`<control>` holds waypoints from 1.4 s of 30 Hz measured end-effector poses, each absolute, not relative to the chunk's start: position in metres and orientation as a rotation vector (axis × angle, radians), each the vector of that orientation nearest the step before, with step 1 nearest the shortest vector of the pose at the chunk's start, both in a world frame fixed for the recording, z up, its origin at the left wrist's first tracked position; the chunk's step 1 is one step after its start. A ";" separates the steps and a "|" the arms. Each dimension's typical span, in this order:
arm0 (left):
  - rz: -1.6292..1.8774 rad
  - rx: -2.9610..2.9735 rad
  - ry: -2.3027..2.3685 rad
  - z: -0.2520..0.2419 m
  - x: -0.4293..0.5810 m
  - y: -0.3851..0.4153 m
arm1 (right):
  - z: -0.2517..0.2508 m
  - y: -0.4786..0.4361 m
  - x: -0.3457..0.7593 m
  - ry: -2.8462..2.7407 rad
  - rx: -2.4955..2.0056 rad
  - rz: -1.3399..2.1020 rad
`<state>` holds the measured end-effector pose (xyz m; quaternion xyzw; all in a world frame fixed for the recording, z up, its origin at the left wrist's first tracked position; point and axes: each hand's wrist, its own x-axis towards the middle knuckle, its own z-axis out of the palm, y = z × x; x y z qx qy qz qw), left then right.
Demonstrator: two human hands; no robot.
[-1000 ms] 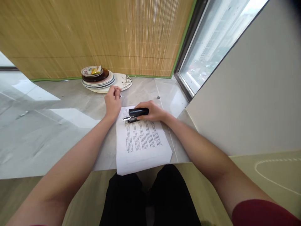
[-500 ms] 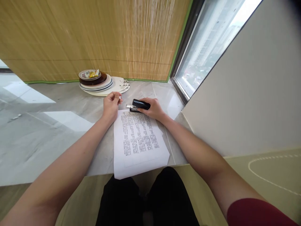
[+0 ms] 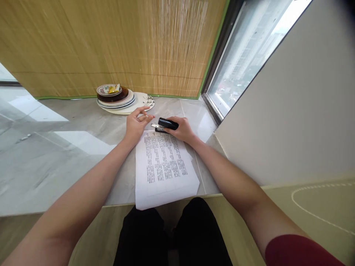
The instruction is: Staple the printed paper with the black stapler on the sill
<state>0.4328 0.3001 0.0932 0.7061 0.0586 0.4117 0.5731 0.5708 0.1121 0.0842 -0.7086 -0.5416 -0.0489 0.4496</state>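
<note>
My right hand (image 3: 181,129) is wrapped round a black stapler (image 3: 168,123). The stapler lies near the top edge of the printed sheets (image 3: 165,166), its top cover raised and the metal staple channel sticking out to the left. Just left of that channel is my left hand (image 3: 136,123), fingers bent and thumb side towards the stapler. A tiny pale bit seems to show at its fingertips, too small to name. The sheets lie between my forearms, their lower edge hanging a little over the front of the ledge.
The grey marble-patterned ledge (image 3: 83,162) carries a stack of plates (image 3: 116,105) with a small yellow packet (image 3: 113,89) on top. Behind hangs a bamboo blind (image 3: 111,44). A window (image 3: 230,81) and a pale wall (image 3: 291,103) stand at the right.
My left hand has shifted right, closer to the stapler's metal channel, and its index finger has stretched out more. My right hand and the stapler look nearly the same.
</note>
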 end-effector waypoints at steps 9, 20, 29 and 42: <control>0.957 1.770 0.063 0.094 0.429 0.300 | 0.082 0.112 0.572 -1.332 -1.729 -0.132; 0.870 1.717 0.098 0.091 0.429 0.300 | 0.082 0.112 0.571 -1.318 -1.742 -0.136; 0.800 1.767 0.098 0.090 0.428 0.303 | 0.081 0.113 0.572 -1.318 -1.732 -0.131; 0.876 1.696 0.112 0.088 0.433 0.306 | 0.083 0.111 0.572 -1.324 -1.766 -0.112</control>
